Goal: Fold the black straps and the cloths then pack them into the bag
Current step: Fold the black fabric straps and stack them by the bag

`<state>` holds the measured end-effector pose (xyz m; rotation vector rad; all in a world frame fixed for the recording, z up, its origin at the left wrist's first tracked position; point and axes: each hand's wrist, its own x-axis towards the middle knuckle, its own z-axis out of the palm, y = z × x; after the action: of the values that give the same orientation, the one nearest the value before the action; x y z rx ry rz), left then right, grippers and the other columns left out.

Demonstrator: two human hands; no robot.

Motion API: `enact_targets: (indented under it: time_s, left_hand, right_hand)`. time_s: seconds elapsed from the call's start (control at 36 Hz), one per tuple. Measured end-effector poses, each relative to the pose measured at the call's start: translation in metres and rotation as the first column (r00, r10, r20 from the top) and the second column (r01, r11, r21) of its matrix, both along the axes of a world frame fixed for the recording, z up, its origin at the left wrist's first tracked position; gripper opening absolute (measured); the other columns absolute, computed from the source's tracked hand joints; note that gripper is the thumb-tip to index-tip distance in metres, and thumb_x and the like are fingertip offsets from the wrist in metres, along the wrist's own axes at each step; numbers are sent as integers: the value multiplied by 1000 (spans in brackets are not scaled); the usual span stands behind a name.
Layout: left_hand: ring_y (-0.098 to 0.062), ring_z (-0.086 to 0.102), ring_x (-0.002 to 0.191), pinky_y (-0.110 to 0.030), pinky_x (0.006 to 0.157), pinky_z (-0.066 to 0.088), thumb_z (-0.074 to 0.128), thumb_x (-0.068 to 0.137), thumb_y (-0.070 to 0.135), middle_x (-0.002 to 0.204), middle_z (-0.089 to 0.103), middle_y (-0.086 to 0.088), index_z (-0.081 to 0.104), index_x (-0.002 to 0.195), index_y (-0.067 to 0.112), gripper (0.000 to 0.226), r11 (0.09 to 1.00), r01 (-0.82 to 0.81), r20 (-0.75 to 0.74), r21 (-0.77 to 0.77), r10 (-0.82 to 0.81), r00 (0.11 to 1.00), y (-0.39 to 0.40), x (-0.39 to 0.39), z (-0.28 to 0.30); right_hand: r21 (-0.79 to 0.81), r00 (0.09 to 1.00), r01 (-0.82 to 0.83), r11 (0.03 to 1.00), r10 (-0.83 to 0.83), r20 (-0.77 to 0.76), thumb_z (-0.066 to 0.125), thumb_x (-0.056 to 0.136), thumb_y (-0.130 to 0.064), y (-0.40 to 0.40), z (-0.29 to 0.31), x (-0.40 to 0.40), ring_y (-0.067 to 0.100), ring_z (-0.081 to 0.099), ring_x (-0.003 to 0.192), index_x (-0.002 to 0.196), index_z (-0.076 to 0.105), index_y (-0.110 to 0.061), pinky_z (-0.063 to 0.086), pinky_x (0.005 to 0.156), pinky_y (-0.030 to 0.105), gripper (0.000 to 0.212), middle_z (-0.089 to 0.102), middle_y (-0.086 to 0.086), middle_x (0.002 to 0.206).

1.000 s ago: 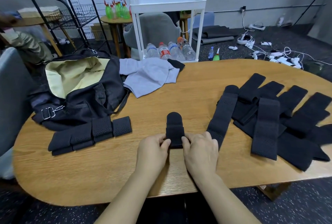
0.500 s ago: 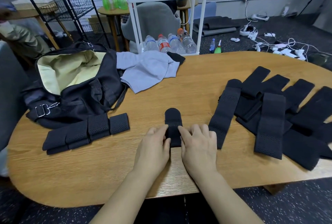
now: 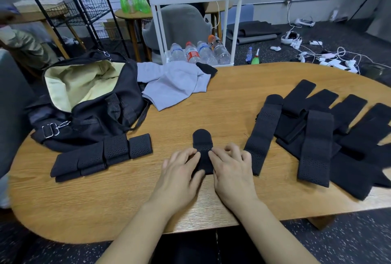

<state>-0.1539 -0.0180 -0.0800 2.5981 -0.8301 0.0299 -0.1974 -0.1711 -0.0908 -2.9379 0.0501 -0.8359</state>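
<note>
Spanning oval wooden table, cables on floor

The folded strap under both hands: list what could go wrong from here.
1. The folded strap is only pressed flat by the left hand and right hand; let go, it may spring open.
2. The unfolded straps overlap in a heap, so pulling one may drag others off the table edge.
3. The grey cloth lies unfolded beside the open bag and could be packed unfolded.

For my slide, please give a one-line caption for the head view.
Both hands, left hand and right hand, press a folded black strap flat on the wooden table beside the open bag.
</note>
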Motion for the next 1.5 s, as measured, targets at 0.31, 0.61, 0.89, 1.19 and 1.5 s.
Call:
enact_targets:
  time_s: [0.31,0.61,0.89,1.19,1.5]
  left_hand:
    - [-3,39,126,-27,101,27,30,94,69,139,51,19,56,137,27,66,988,110,28,-108,-107,994,29,-25,-13]
    - [-1,52,99,-6,80,36,61,96,26,93,54,30,58,118,44,29,961,-87,-181,-263,39,983,14,-27,9]
    - [-5,66,92,-22,85,50,64,94,21,102,74,5,72,114,15,22,888,-317,-311,-333,214,926,-10,-2,15]
    - [-19,67,96,-36,83,53,56,97,35,101,74,1,69,115,22,26,928,-301,-162,-219,270,949,-17,9,7]
    - [-19,48,73,-33,60,40,36,103,34,85,38,3,55,126,23,32,979,-203,37,-17,204,978,-21,0,6]
  right_hand:
    - [118,982,-163,980,173,-81,52,75,-37,-5,4,-48,22,51,104,108,69,-17,35,82,34,42,65,-10,113]
    - [392,995,92,915,-65,-82,68,83,-26,9,9,-28,19,53,87,92,71,-28,32,70,31,9,66,-14,79]
    - [423,966,251,871,-197,-168,57,95,-39,13,16,-3,22,46,87,72,57,-21,27,71,34,29,61,-4,70]
    - [325,945,324,888,-316,-81,78,79,-32,16,6,13,24,53,69,81,70,-15,32,60,33,20,60,-2,57]
    - [63,973,222,973,-225,50,76,80,-20,11,-2,15,25,51,62,73,69,-17,31,55,32,10,58,0,61]
